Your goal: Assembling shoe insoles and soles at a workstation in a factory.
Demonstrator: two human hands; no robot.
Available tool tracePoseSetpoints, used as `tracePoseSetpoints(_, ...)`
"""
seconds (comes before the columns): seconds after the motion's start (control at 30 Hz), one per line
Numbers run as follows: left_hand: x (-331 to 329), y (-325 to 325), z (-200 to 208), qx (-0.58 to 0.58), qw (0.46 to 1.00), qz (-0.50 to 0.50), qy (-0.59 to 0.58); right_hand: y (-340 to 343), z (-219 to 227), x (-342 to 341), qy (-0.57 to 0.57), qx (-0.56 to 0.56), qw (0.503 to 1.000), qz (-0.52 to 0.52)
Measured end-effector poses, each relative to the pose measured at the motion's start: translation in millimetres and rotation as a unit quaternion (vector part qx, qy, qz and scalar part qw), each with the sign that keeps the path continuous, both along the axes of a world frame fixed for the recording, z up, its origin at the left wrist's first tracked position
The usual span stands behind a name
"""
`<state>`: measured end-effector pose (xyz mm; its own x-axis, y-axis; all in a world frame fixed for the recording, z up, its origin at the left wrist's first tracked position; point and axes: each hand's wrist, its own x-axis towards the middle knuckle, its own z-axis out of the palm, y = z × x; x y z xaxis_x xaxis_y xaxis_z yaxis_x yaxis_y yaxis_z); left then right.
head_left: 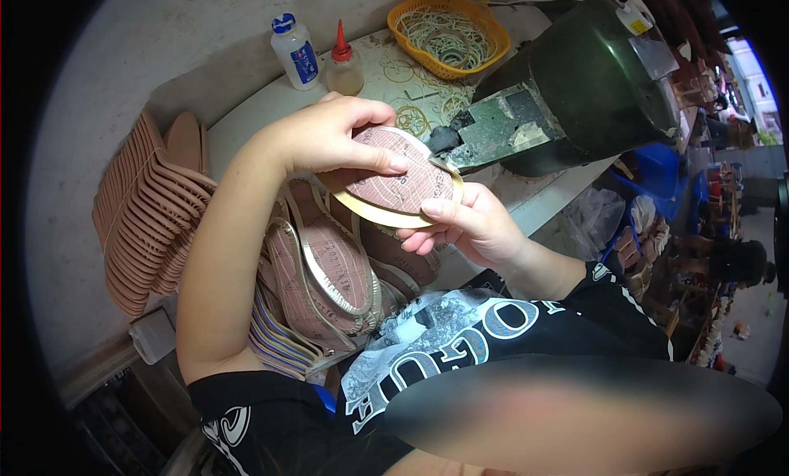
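One pinkish sole in the narrow grip of left hand and right hand

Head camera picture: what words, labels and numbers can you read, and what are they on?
Black shirt: big pale-edged letters; wording not copied here.
Held pink sole: dark print, partly covered; not copied.
Bottle with blue label: print too small to read surely.
Pink soles below: print too small.
Yellow-and-white tag: too small.

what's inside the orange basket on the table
The orange basket holds a tangle of thin, pale loops. Anything beneath the top ones is covered and can't be seen.
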<state>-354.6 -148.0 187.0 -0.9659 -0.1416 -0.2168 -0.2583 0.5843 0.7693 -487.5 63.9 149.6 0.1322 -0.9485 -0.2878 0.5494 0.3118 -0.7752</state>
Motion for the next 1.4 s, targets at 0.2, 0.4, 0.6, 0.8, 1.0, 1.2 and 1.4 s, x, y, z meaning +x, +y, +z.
tracePoseSetpoints(0.2, 8, 4, -2, 0.104, 0.994, 0.032, -0.019, -4, 6, 2, -0.046, 0.02, 0.999, -0.015)
tracePoseSetpoints(0.4, 20, 22, 16, 0.092, 0.988, 0.104, -0.07, -5, 12, 2, -0.093, 0.039, 0.995, -0.026)
tracePoseSetpoints(0.6, 28, 45, 8, 0.134, 0.964, 0.203, -0.107, -10, 8, -8, -0.066, 0.038, 0.997, -0.009)
tracePoseSetpoints(0.8, 24, 70, 31, 0.148, 0.915, 0.309, -0.211, -13, 9, -15, -0.004, 0.022, 1.0, 0.004)
tracePoseSetpoints(1.0, 22, 98, 17, 0.223, 0.877, 0.394, -0.161, 10, 13, -2, 0.069, -0.011, 0.994, 0.078)
tracePoseSetpoints(1.2, 17, 119, 24, 0.32, 0.836, 0.422, -0.142, 26, -7, -14, 0.095, -0.061, 0.993, 0.043)
tracePoseSetpoints(1.4, 25, 126, 9, 0.307, 0.833, 0.456, -0.057, 7, -10, -24, 0.07, -0.035, 0.996, 0.036)
